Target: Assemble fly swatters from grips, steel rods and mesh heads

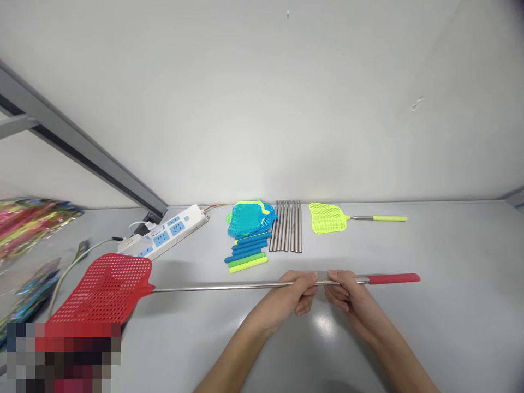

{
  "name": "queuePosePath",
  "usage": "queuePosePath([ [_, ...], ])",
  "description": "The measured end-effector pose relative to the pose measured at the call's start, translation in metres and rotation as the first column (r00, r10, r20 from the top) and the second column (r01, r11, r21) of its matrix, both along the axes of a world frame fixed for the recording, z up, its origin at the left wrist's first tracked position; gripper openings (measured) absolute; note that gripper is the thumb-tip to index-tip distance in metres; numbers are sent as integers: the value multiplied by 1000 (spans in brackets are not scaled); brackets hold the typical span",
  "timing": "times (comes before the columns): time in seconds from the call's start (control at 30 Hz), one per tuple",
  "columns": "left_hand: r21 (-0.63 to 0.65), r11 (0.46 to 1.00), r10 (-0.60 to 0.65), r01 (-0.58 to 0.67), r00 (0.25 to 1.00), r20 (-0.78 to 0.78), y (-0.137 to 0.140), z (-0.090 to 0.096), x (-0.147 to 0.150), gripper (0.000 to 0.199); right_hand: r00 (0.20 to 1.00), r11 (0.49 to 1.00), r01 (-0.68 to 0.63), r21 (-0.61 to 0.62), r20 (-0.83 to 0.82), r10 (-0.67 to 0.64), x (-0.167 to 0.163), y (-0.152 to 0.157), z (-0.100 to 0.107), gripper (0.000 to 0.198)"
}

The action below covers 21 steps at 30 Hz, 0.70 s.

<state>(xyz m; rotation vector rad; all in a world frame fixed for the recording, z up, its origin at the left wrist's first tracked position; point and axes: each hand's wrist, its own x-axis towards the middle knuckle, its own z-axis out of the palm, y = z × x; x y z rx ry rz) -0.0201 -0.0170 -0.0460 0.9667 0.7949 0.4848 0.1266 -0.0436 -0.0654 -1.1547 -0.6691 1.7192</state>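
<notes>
A red fly swatter (112, 284) with an extended metal rod stretches across the view, its perforated head at left and its red grip at right. My left hand (301, 292) is closed round the middle of the rod. Close beside it, my right hand (346, 289) pinches the rod nearer the red grip. Beyond my hands lie several bare metal rods (286, 226), side by side. Blue and yellow-green swatter heads (248, 218) are stacked to their left, with several blue, green and yellow handle sleeves (248, 254) just below.
An assembled yellow-green fly swatter (328, 218) lies near the wall at right. A white power strip (176, 232) with plugs and cables stands at left. Plastic-wrapped colourful bundles (33, 224) lie at the far left, beyond a grey metal frame (90, 147).
</notes>
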Motion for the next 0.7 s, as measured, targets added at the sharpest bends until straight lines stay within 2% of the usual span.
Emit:
queuePosePath([
  [0.3, -17, 1000, 9, -9, 1000, 2, 0, 5, -3, 36, 1000, 998, -9, -57, 24, 10, 8, -1, 2, 45],
  [0.7, -34, 999, 15, -15, 1000, 6, 0, 18, -9, 35, 991, 997, -73, -36, 107, 77, 23, -2, 11, 44],
])
